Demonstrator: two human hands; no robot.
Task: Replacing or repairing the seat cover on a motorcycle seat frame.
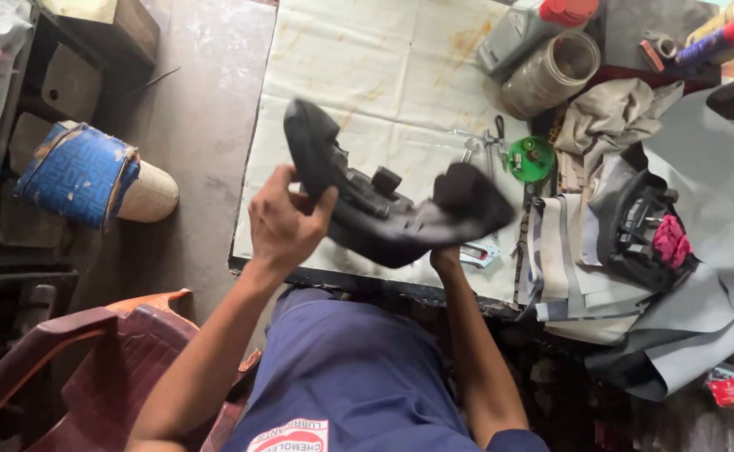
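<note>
Now the left hand is gripping the black moulded part while the right hand, mostly hidden beneath, is propping its far end; turning it calls for steady support.

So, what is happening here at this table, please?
A person holds a curved black moulded part up over a worktable covered with a stained pale sheet. The left hand grips its left end; the right hand is mostly hidden beneath its right end, seemingly supporting it. To the right lie a green lid, grey sheet material and another black part. A dark red plastic chair stands at lower left.
</note>
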